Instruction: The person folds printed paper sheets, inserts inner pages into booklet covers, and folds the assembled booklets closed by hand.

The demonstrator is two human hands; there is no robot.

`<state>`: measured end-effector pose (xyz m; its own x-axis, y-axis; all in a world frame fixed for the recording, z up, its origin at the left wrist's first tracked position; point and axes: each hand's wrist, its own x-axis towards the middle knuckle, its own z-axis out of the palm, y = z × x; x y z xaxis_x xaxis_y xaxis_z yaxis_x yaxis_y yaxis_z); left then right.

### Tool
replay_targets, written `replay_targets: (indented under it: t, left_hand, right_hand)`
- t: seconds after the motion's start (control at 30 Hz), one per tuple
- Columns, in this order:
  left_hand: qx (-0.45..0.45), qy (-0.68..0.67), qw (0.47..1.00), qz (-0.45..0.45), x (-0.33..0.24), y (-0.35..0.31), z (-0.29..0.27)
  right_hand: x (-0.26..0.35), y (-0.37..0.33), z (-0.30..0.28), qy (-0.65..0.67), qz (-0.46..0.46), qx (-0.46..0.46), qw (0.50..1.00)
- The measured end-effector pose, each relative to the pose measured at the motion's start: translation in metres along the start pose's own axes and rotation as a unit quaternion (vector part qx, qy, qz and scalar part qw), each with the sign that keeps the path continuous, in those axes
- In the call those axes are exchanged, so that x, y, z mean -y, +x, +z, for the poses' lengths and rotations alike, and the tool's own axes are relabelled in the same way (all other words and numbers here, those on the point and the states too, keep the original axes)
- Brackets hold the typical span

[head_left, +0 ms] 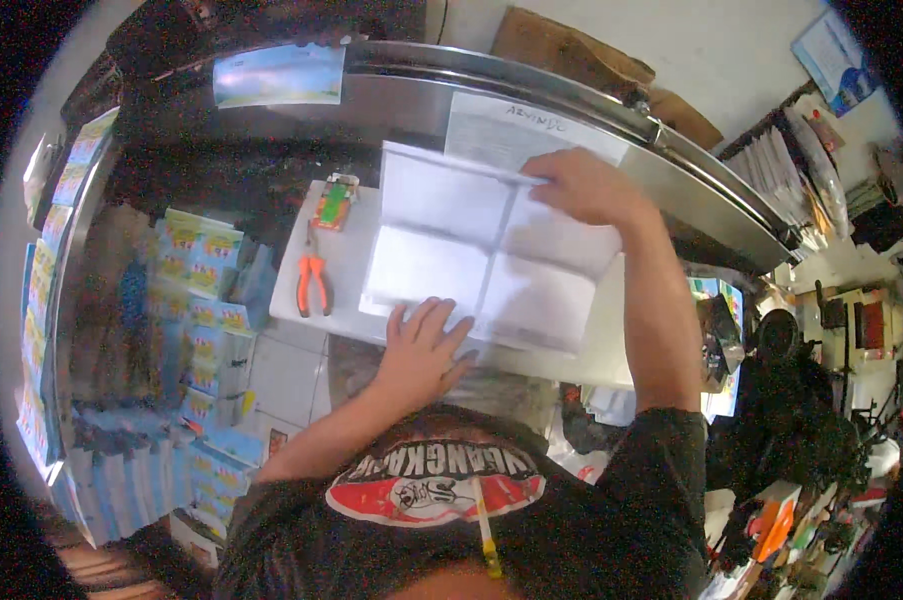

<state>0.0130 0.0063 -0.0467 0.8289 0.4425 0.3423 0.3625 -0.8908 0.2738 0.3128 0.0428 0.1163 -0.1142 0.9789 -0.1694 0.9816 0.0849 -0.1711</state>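
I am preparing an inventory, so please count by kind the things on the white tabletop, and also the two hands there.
Orange-handled pliers: 1
Green-and-orange flat pack: 1
Creased white paper spread (its layers cannot be counted): 1
Hands, left hand and right hand: 2
Total: 5

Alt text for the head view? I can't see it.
A person's left hand rests spread on the lower edge of creased white paper on a white table, right hand at its top edge. Orange-handled pliers lie left of the paper.
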Motion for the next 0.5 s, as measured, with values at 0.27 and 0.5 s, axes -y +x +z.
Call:
replay_targets:
  t: [0.27, 0.5]
  left_hand:
    - [-0.032, -0.066, 0.997, 0.007, -0.005, -0.011, -0.010]
    - [-0.128, -0.058, 0.990, -0.023, 0.006, -0.021, -0.020]
  right_hand:
    - [-0.009, 0.031, -0.034, -0.156, 0.011, -0.562, 0.812]
    - [-0.015, 0.042, 0.066, -0.030, 0.055, -0.226, 0.972]
